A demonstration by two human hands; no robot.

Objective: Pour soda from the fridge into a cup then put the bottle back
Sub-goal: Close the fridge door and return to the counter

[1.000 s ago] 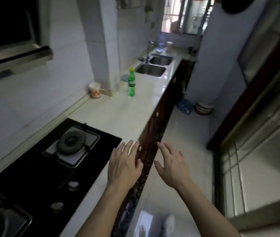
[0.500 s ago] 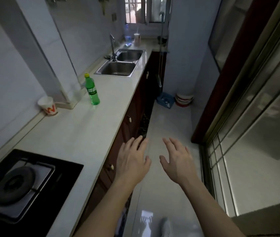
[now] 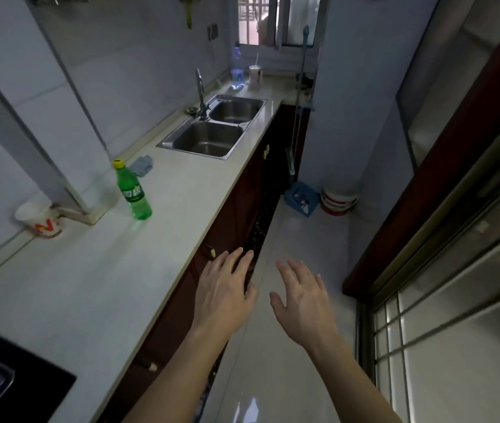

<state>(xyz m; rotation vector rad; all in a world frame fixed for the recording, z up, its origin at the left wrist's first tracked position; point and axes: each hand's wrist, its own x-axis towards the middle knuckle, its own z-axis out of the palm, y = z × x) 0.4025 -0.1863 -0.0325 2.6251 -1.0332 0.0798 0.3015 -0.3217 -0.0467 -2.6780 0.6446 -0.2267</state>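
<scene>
While both hands (image 3: pixel 261 297) hover empty and spread, a pale counter (image 3: pixel 96 279) lines the narrow kitchen.

left hand (image 3: pixel 222 293): palm down, fingers spread | right hand (image 3: pixel 302 297): likewise, seemingly relaxed | both arms outstretched

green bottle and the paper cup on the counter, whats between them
In the head view, the foot of a tiled wall column juts onto the counter between the green bottle and the paper cup; the cup sits beside its far side.
</scene>
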